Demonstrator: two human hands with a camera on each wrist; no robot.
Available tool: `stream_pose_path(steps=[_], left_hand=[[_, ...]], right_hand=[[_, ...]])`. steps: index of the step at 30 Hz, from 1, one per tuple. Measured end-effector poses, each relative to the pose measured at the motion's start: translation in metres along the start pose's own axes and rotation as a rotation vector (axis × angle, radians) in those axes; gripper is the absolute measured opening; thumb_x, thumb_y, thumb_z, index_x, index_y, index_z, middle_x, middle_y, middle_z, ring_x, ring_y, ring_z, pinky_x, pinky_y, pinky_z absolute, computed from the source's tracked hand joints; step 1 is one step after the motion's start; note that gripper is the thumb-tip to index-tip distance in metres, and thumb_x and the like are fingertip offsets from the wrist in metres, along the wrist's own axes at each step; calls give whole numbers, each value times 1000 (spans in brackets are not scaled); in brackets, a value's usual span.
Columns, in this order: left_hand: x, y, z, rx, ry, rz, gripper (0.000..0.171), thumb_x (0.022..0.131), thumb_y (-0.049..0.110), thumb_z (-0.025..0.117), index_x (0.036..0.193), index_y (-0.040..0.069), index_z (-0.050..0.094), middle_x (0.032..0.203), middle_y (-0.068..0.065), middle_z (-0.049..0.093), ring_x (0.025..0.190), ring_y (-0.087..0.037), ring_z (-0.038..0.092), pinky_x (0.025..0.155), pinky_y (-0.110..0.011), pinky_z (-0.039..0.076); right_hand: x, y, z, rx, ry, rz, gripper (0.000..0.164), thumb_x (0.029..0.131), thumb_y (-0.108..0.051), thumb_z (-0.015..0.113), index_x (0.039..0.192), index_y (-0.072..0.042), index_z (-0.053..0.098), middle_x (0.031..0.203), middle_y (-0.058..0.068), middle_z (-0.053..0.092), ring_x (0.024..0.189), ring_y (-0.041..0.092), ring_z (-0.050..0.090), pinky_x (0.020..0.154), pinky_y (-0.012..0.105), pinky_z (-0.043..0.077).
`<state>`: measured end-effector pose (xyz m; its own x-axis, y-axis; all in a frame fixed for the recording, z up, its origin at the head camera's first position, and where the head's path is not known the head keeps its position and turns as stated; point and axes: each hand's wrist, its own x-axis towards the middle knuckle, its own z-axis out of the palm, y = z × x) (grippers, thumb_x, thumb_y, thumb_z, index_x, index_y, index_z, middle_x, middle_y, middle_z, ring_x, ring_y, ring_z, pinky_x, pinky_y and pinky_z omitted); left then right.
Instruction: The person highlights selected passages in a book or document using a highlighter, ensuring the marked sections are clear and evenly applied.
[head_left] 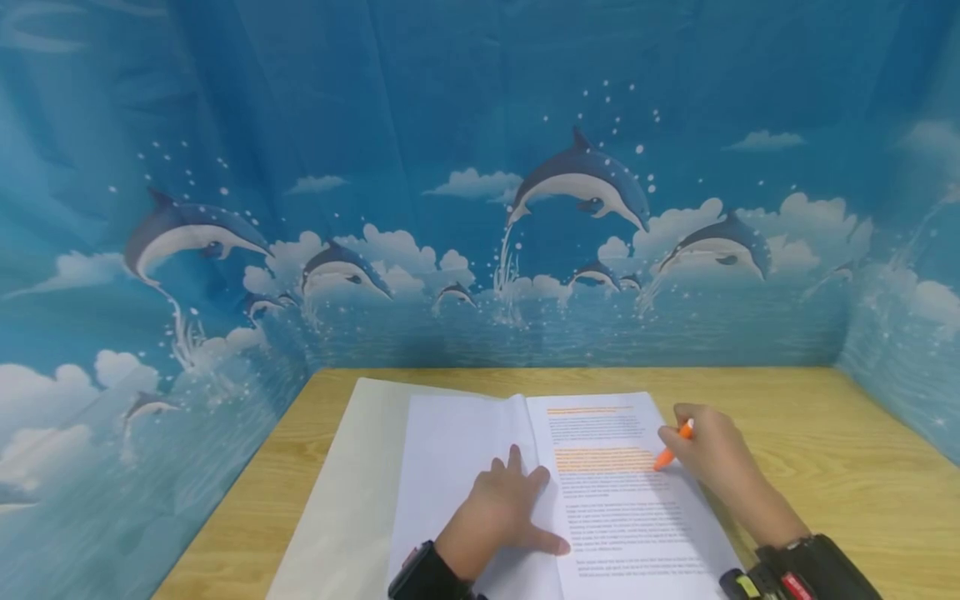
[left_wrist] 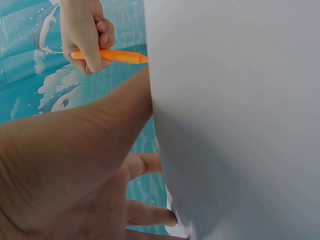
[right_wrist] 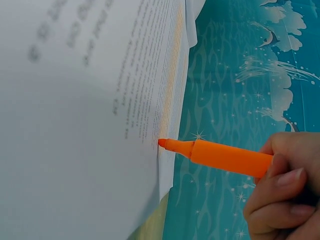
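An open booklet of printed pages [head_left: 622, 517] lies on the table, its left page [head_left: 442, 450] blank. On the right page, the heading and one paragraph [head_left: 603, 460] are marked in orange. My right hand [head_left: 716, 450] grips an orange highlighter [right_wrist: 230, 156], its tip at the end of the marked lines near the page's right edge. My left hand [head_left: 506, 508] rests with spread fingers on the blank page by the fold, its thumb reaching onto the right page. In the left wrist view the right hand [left_wrist: 85, 37] shows curled round the highlighter [left_wrist: 117, 56].
The booklet's pale cover [head_left: 337, 483] extends to the left beneath the pages. Under everything is a wood-grain table [head_left: 810, 433]. A blue curtain [head_left: 450, 100] printed with dolphins closes off the back and both sides. A dark band [head_left: 813, 567] wraps the right wrist.
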<state>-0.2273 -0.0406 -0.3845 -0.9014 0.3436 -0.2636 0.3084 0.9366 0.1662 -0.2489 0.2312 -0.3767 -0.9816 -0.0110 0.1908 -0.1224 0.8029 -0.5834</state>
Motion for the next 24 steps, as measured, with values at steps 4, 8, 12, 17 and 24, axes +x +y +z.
stream_pose_path(steps=[4, 8, 12, 17, 24], left_hand=[[2, 1, 0, 8, -4, -9, 93, 53, 74, 70, 128, 22, 49, 145, -20, 32, 120, -39, 43, 93, -50, 41], [2, 0, 0, 12, -1, -6, 92, 54, 73, 70, 127, 22, 50, 145, -21, 32, 121, -38, 43, 92, -49, 41], [1, 0, 1, 10, 10, 0, 92, 54, 73, 70, 127, 21, 50, 145, -21, 33, 120, -39, 43, 92, -50, 41], [1, 0, 2, 12, 23, 11, 93, 54, 73, 70, 127, 21, 49, 145, -23, 33, 119, -40, 44, 91, -50, 42], [3, 0, 2, 13, 0, -3, 95, 53, 75, 69, 130, 22, 48, 146, -21, 31, 121, -40, 42, 92, -50, 41]], right_hand=[[0, 0, 0, -6, 1, -6, 18, 85, -9, 62, 75, -2, 49, 57, -2, 26, 47, 9, 26, 42, 22, 24], [0, -1, -1, -2, -19, 12, 15, 85, -10, 62, 89, 4, 57, 58, 0, 35, 47, 9, 28, 42, 22, 26], [0, -2, -1, 2, -40, 39, 20, 86, -10, 62, 96, 6, 59, 61, 3, 43, 48, 10, 30, 42, 23, 27], [0, -3, -2, 0, -46, 56, 17, 86, -11, 63, 91, 4, 59, 59, 2, 39, 48, 10, 30, 43, 23, 27], [-1, -2, -2, -10, -23, 43, 15, 85, -12, 63, 87, 3, 59, 59, 3, 41, 48, 10, 31, 43, 23, 27]])
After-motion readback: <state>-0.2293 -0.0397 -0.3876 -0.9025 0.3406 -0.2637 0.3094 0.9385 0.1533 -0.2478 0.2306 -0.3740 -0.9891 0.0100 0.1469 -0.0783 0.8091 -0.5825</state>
